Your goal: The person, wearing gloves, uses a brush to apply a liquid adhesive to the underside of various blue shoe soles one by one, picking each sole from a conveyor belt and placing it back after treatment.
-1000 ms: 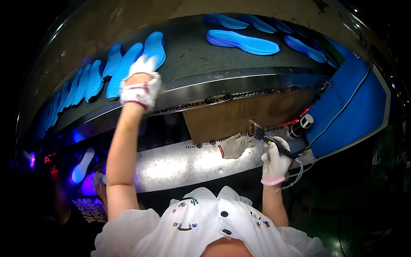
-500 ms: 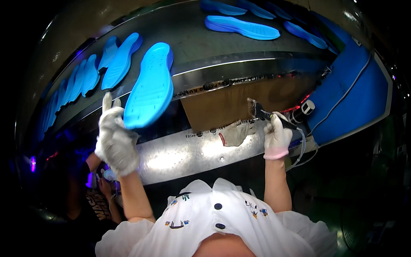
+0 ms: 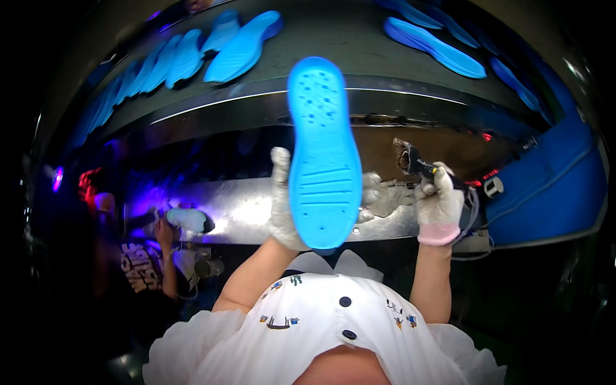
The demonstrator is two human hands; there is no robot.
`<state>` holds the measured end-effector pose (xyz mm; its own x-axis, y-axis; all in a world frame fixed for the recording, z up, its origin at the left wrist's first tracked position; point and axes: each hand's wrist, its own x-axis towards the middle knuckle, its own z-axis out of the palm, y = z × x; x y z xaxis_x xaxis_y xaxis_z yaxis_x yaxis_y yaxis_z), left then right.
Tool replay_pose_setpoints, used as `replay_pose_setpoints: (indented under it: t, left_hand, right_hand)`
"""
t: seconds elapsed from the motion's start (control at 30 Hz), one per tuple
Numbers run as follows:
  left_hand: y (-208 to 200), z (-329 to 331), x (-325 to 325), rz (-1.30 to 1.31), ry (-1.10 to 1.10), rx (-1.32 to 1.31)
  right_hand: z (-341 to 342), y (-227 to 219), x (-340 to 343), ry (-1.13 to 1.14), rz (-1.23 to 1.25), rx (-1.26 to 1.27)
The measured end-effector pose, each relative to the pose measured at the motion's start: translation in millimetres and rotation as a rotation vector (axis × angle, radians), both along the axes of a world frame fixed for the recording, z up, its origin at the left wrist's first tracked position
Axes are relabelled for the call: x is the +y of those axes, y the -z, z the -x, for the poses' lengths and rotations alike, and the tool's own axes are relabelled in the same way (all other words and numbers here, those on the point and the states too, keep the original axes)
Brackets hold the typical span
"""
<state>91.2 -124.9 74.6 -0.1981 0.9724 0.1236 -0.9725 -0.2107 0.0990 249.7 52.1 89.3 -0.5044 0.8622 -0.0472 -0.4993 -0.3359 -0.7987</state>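
Observation:
A bright blue shoe sole [image 3: 326, 173] stands nearly upright in front of me, its perforated heel or toe end pointing away and grooves across its lower half. My left hand [image 3: 282, 202], in a whitish glove, grips it from behind; the thumb shows on the left and fingertips poke out at the right, while the palm is hidden. My right hand [image 3: 440, 204], gloved with a pink cuff, holds a dark-handled brush [image 3: 407, 158] with its bristles pointing up and left, apart from the sole. A thin pale tube [image 3: 473, 208] hangs by that hand.
Ahead runs a dark conveyor belt [image 3: 321, 48] with several blue soles [image 3: 242, 48] along it. A metal ledge [image 3: 240, 208] lies below, with a loose glove [image 3: 389, 200] on it. A blue panel [image 3: 545, 192] bounds the right. At left, another person's hand [image 3: 165, 234] is near a pale sole [image 3: 187, 219].
My left hand has brought the blue sole from the belt's edge rightward to in front of my chest and straightened it. My right hand still holds the brush. The view has turned slightly left.

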Motion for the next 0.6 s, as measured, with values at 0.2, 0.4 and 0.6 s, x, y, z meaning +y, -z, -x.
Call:
replay_pose_setpoints:
  t: [0.2, 0.4, 0.6]
  left_hand:
    - [-6, -15, -4, 0.194, -0.191, 0.123]
    - [3, 19, -15, 0.06, -0.221, 0.138]
    - [7, -2, -13, 0.039, -0.277, -0.031]
  right_hand:
    - [71, -50, -59, 0.128, -1.136, -0.39]
    - [26, -65, -91, -0.238, -1.404, -0.47]
    - [68, -66, -95, 0.004, -1.601, -0.237]
